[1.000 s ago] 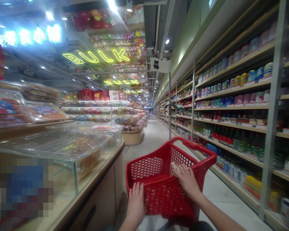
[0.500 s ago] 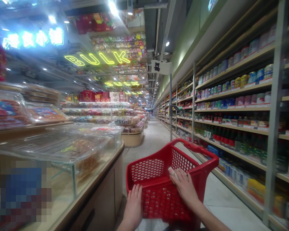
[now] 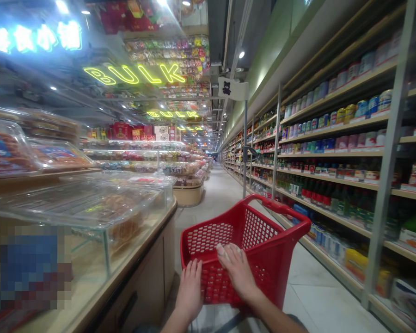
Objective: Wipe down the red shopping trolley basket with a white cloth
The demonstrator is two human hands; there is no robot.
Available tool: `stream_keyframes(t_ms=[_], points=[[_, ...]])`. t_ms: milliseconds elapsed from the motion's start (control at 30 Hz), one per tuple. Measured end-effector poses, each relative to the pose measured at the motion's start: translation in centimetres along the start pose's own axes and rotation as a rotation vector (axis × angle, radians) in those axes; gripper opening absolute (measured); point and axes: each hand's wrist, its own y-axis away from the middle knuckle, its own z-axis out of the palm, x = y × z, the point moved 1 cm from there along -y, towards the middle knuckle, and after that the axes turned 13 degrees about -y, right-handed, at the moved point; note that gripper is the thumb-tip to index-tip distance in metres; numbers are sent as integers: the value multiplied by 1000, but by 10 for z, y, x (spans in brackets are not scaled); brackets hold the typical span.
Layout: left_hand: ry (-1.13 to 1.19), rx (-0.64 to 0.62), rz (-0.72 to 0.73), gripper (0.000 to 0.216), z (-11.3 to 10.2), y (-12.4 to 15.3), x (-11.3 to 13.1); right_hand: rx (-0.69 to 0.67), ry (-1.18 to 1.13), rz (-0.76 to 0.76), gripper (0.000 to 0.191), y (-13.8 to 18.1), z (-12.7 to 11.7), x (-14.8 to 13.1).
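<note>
A red plastic shopping cart [image 3: 263, 263] with a perforated basket stands in front of me, turned at an angle, its handle bar at the far right. My left hand [image 3: 190, 289] is closed over the basket's near left corner, fingers side by side. Farther right, my right hand [image 3: 236, 270] grips the near rim with its fingers bent over the edge. Something pale shows at that hand's thumb side, too blurred to name. The part of the basket's inside that I can see shows no goods.
Along the left runs a display counter [image 3: 138, 263] with clear-lidded food boxes [image 3: 100, 203]. Shelves [image 3: 333, 178] of cans and bottles line the right. A post with a bear flag [image 3: 233, 89] rises behind the cart. A tiled aisle [image 3: 220, 185] stretches ahead.
My right hand has slid left along the cart's rim, closer to my left hand. The left hand keeps its place on the corner. The view has shifted slightly.
</note>
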Motion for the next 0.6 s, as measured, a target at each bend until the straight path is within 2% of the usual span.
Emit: stream_keyframes(t_ms=[67, 167, 233, 300, 500, 600], points=[[-7, -9, -14, 84, 3, 0, -1, 33, 35, 8, 60, 5, -2, 15], [-8, -5, -18, 83, 4, 1, -2, 134, 125, 122, 60, 15, -14, 45], [-12, -4, -14, 81, 1, 3, -2, 162, 151, 178, 56, 19, -21, 53], [-18, -4, -6, 78, -5, 5, 0, 131, 128, 179, 51, 17, -20, 43], [-37, -10, 42, 77, -10, 7, 0, -76, -44, 23, 44, -4, 10, -21], [38, -10, -6, 73, -14, 6, 3, -106, -54, 2, 45, -5, 7, -19]])
